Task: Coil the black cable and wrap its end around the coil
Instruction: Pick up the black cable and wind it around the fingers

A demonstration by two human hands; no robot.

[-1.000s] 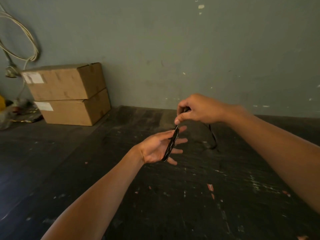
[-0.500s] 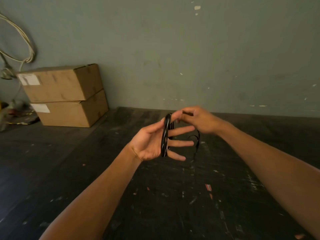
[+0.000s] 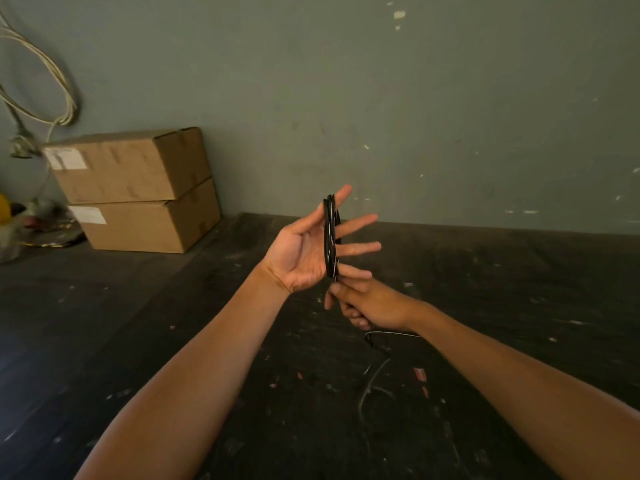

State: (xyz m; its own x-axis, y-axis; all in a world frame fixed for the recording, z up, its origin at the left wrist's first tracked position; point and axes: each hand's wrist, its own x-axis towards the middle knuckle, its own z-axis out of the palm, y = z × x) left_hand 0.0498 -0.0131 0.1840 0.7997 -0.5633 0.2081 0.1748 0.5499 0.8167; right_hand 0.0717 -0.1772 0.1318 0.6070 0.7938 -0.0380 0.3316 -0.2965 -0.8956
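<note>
Four spread fingers (image 3: 360,221) of the left hand (image 3: 304,251), palm up and raised above a dark, scuffed table (image 3: 173,341), carry a black cable (image 3: 330,237) looped around them in several turns, forming a narrow upright coil. Just below, the right hand (image 3: 367,303) is curled closed, apparently pinching the cable where it leaves the coil's lower end, though the grip itself is hard to see. The cable's loose tail (image 3: 375,372) trails down onto the table near the right forearm. Far left, two stacked cardboard boxes (image 3: 138,188) sit against a grey-green wall (image 3: 415,98).
</note>
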